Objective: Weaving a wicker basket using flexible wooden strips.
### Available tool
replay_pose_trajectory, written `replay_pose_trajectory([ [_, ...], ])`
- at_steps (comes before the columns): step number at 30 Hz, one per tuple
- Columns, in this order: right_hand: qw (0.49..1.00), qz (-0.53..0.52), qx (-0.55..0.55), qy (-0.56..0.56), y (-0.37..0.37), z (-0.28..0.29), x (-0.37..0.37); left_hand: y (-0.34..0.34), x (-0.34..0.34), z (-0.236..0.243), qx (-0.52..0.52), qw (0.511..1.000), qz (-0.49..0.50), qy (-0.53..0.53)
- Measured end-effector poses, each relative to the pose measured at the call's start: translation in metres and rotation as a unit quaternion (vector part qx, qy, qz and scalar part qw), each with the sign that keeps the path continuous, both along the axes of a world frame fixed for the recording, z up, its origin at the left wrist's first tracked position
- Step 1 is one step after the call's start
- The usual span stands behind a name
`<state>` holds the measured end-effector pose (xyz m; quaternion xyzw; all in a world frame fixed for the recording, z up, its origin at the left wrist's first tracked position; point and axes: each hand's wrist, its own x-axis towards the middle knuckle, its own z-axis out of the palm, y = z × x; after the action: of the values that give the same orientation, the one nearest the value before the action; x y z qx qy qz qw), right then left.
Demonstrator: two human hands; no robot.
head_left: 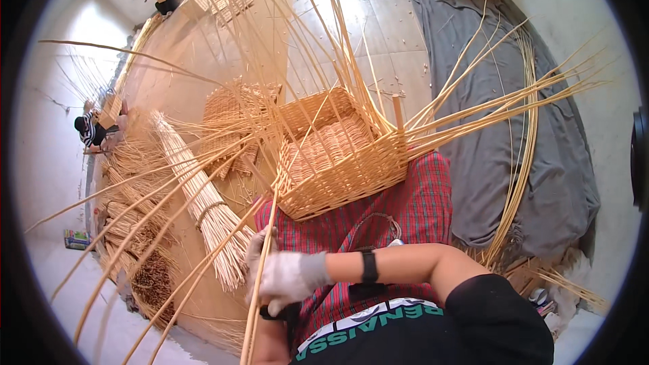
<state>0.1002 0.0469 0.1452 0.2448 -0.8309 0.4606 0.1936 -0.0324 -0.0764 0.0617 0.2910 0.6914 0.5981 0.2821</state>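
An open wicker basket rests tilted on my lap over a red plaid cloth, its long unwoven willow rods fanning out from the rim. My right hand, in a white glove, is closed around a pale willow rod at the basket's near left corner. Just behind it, my left hand, in a greyish glove, appears closed on the same rod; most of its fingers are hidden. Both hands are left of the basket, below its near left corner.
A tied bundle of peeled rods lies at the left, beside darker rod bundles. Woven panels sit beyond. Grey cloth covers the right side, with long rods on it. Two people work at the far left.
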Motion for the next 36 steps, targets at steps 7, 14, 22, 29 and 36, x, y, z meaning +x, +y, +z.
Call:
replay_pose_trajectory([
  [7, 0.981, -0.031, 0.122, -0.148, 0.016, 0.002, 0.040, 0.082, 0.026, 0.075, 0.077, 0.966, -0.069, 0.237],
  [14, 0.763, -0.210, -0.607, -0.069, 0.198, -0.135, 0.055, 0.067, 0.010, 0.024, 0.157, 0.985, 0.066, 0.021],
  [22, 0.826, -0.329, -0.421, -0.178, 0.198, -0.097, 0.077, 0.085, 0.024, -0.035, 0.097, 0.979, 0.159, -0.079],
  [29, 0.733, -0.498, -0.428, -0.176, 0.183, -0.103, 0.068, 0.111, -0.047, -0.075, 0.044, 0.996, -0.059, 0.045],
  [36, 0.874, -0.476, -0.045, 0.087, 0.174, -0.005, -0.069, 0.120, -0.027, -0.099, 0.070, 0.994, 0.051, -0.071],
])
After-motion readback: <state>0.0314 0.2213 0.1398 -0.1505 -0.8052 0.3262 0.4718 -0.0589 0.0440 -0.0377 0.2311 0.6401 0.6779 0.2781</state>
